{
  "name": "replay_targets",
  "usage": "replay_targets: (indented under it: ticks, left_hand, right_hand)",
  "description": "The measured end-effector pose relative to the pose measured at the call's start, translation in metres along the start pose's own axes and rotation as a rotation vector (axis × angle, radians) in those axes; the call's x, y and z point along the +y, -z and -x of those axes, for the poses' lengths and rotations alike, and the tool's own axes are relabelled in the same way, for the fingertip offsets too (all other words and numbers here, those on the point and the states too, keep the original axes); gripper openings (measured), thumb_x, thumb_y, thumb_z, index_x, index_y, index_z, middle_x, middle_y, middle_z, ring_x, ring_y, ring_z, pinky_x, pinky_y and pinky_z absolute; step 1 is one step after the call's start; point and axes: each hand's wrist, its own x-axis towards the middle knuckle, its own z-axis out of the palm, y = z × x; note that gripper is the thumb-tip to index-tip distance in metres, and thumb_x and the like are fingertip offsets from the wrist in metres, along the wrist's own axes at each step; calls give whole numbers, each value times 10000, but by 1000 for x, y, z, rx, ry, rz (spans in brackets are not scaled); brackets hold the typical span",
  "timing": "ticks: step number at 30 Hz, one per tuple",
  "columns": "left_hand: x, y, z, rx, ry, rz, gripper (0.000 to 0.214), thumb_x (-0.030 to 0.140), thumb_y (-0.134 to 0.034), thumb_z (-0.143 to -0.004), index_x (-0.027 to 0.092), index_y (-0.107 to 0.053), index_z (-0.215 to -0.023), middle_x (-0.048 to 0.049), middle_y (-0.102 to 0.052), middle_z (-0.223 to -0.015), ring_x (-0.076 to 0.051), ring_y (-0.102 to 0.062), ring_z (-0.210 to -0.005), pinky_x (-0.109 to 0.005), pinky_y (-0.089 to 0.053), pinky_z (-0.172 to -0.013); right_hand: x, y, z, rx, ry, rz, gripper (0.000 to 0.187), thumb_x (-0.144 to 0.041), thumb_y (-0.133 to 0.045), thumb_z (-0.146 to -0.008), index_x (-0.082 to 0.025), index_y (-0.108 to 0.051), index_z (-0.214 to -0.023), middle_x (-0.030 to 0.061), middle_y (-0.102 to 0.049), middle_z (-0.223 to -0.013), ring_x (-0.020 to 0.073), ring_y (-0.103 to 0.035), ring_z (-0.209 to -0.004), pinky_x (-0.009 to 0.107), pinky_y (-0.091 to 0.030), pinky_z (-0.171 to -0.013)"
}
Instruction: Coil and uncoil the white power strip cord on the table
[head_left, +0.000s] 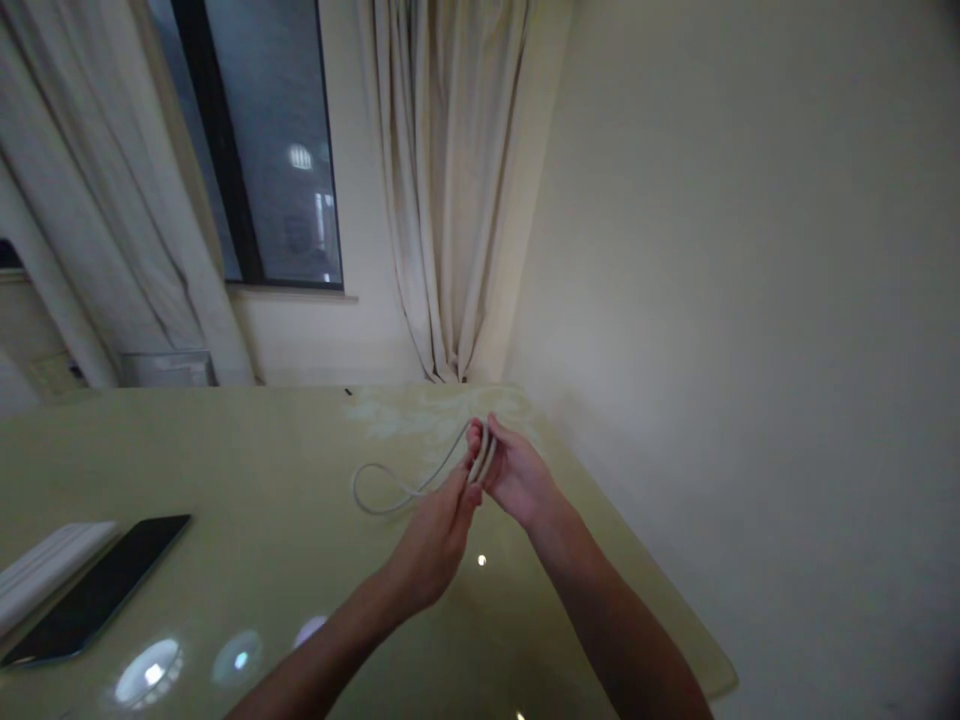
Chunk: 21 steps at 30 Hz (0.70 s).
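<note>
A thin white cable (pixel 381 511) is partly gathered into a narrow bundle of loops between my two hands, above the far part of the table. From the bundle, a loose loop trails out to the left. My left hand (pixel 441 530) is closed on the lower left of the bundle, thumb pressed against it. On the other side, my right hand (pixel 517 475) grips the bundle near its top, with the thumb pointing up. The cable's ends cannot be made out, and some fingers are hidden behind the loops.
The glossy table (pixel 285 470) reflects ceiling lights. At the left lie a dark flat tablet-like slab (pixel 101 588) and a white long object (pixel 52 565). A tiny dark piece (pixel 348 392) rests by the far edge. A wall (pixel 750 350) borders the right side; curtains (pixel 450 180) hang behind.
</note>
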Motion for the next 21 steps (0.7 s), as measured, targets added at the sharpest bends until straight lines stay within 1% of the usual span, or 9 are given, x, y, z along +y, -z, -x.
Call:
replay_targets:
  ticks: [2, 4, 6, 8, 11, 13, 16, 19, 21]
  left_hand:
    - [-7, -10, 22, -62, 68, -76, 487, 544, -252, -1098, 228, -619, -1043, -46, -658, -793, -220, -593, -718, -333, -458, -705]
    - [-20, -10, 45, -159, 131, -175, 496, 545, -226, -1103, 236, -612, -1073, -53, -686, -818, -230, -623, -745, -331, -453, -716]
    - [-37, -1, 68, -273, 159, -299, 487, 517, -202, -1115, 251, -609, -1143, -59, -718, -847, -238, -652, -759, -325, -439, -708]
    - [-54, 12, 87, -376, 145, -439, 454, 477, -208, -1125, 265, -609, -1122, -63, -743, -864, -240, -679, -767, -319, -420, -698]
    - [-78, 34, 109, -472, 106, -633, 389, 429, -268, -1126, 269, -618, -1070, -65, -764, -844, -254, -713, -759, -322, -393, -667]
    - [-94, 46, 116, -456, 67, -709, 377, 403, -283, -1130, 270, -625, -1042, -54, -766, -817, -256, -719, -738, -325, -383, -652]
    - [-119, 63, 116, -361, -44, -761, 333, 379, -348, -1125, 270, -633, -992, -28, -754, -776, -237, -705, -694, -317, -388, -637]
    - [-146, 83, 105, -254, -187, -775, 266, 285, -421, -1099, 272, -666, -996, -14, -770, -813, -214, -715, -726, -303, -439, -680]
    - [-164, 98, 92, -196, -257, -790, 286, 195, -430, -1068, 275, -703, -1038, -30, -801, -927, -212, -732, -793, -312, -486, -759]
  right_hand:
    - [-8, 7, -3, 16, 29, -155, 249, -210, -535, -1102, -159, -653, -889, -39, -620, -664, 64, -592, -540, 181, -539, -619]
    - [-17, 22, -11, 86, 113, -191, 327, -152, -435, -1121, -172, -586, -831, -75, -501, -588, 42, -477, -450, 139, -476, -531]
    - [-27, 41, -21, 177, 198, -165, 388, -116, -348, -1125, -186, -520, -784, -100, -406, -546, 31, -381, -394, 112, -405, -468]
    - [-36, 61, -31, 234, 251, -144, 403, -102, -321, -1117, -204, -449, -749, -118, -340, -523, 28, -313, -359, 100, -343, -426]
    - [-47, 88, -39, 286, 316, -109, 367, -124, -431, -1088, -223, -388, -737, -142, -267, -507, 28, -236, -334, 95, -261, -378]
    - [-52, 102, -41, 301, 345, -76, 340, -137, -513, -1057, -224, -410, -745, -148, -267, -505, 28, -218, -334, 98, -252, -367]
    - [-58, 114, -39, 306, 394, -22, 296, -152, -583, -1025, -214, -468, -760, -147, -297, -503, 27, -231, -349, 102, -293, -380]
    - [-58, 118, -36, 307, 481, 40, 354, -199, -714, -955, -216, -443, -728, -149, -300, -501, 21, -235, -371, 108, -305, -396]
    - [-53, 117, -35, 306, 546, 88, 431, -240, -811, -878, -220, -417, -703, -153, -293, -500, 19, -225, -390, 118, -283, -397]
